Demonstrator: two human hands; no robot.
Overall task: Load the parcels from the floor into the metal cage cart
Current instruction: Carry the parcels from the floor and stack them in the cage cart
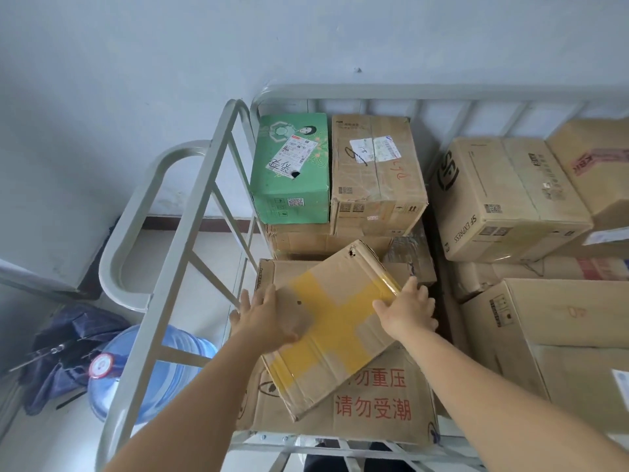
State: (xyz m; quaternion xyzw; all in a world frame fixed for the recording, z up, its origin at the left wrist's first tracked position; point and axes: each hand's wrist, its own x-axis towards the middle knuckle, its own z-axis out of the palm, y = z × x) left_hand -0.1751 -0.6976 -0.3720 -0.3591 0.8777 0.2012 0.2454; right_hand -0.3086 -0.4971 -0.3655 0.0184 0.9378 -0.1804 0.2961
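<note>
1. At the far left a pale blue-grey wall (102,97) drops to a dark skirting strip (190,222) and a light floor (211,253).
2. On that floor, low left, a dark blue folded umbrella (68,349) lies against a blue water jug (149,369) with a red-and-white cap seal.
3. The grey metal cage cart (190,212) stands just right of the jug; its tubular side rail and curved handle rise towards the wall.
4. The left hand (262,318) lies with straight, spread fingers on the near-left part of a flat yellow-taped parcel (337,321), pressing rather than curling round it.
5. That parcel is inside the cart, tilted askew on top of a larger carton with red lettering (371,400), and touching it.
6. Behind, a green box (289,165) and a brown labelled box (374,172) stand side by side against the back rail, stacked on further cartons.
7. The right hand (405,310) grips the parcel's right edge, fingers curled over it and thumb on the top face.
8. To the right, an SF Express carton (503,199) and other brown boxes fill the cart up to the picture's edge.
</note>
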